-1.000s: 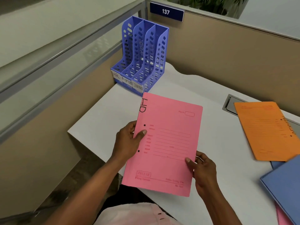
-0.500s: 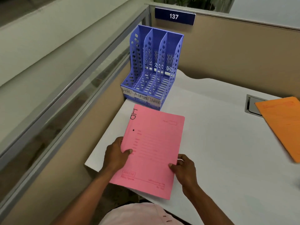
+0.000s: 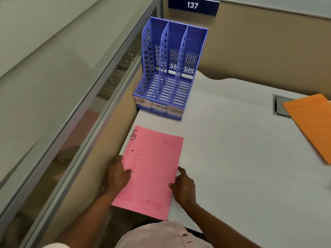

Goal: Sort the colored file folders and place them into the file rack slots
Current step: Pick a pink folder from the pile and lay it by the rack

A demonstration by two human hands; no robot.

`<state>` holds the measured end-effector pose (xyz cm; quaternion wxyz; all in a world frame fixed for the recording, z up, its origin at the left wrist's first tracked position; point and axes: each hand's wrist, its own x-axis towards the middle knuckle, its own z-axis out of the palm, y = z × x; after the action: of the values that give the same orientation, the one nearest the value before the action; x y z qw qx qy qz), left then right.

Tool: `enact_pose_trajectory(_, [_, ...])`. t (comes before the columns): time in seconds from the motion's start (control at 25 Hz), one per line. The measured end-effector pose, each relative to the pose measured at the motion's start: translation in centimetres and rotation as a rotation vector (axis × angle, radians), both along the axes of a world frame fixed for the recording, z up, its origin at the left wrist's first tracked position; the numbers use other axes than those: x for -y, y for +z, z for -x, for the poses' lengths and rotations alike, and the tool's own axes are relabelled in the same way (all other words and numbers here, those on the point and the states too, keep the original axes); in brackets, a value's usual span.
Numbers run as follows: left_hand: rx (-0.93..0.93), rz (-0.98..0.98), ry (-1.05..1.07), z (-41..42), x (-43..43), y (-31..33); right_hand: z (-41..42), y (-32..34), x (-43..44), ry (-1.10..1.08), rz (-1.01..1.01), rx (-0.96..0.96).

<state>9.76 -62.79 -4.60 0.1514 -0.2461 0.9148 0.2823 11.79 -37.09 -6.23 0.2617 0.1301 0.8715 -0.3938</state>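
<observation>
I hold a pink folder [image 3: 152, 169], marked "HR" at its top left corner, low over the near left part of the white desk [image 3: 232, 158]. My left hand [image 3: 117, 174] grips its left edge with the thumb on top. My right hand [image 3: 184, 187] pinches its right edge. Beyond the folder stands a blue file rack [image 3: 172, 68] with three slots, all holding nothing, labelled HR, ADMIN and FINANCE along the front. An orange folder [image 3: 311, 126] lies flat at the right edge of view.
Tan partition walls close off the desk behind and to the left, with a glass strip on the left one. A blue sign [image 3: 193, 6] reads 137 above the rack. A grey cable hatch [image 3: 280, 106] sits in the desk, partly under the orange folder.
The view has swung left and down toward the rack, which now looks nearer. The pink folder moved left and lower with both hands on it. The blue folder left the view.
</observation>
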Motion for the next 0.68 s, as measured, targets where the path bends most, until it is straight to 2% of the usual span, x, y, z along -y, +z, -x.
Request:
enact_pose_trajectory(0.24, [0.030,0.100,-0.042,1.0,-0.1,-0.4,1.7,-0.4,0.8,-0.013,-0.009,-0.010])
enact_pose_trajectory(0.44, [0.049,0.167,-0.108,1.7,-0.3,-0.5,2.3,-0.9,0.4,-0.008,0.062,0.029])
enact_pose_trajectory(0.68, [0.045,0.240,-0.161,1.6,-0.6,-0.9,2.4,-1.0,1.1,0.004,0.027,0.072])
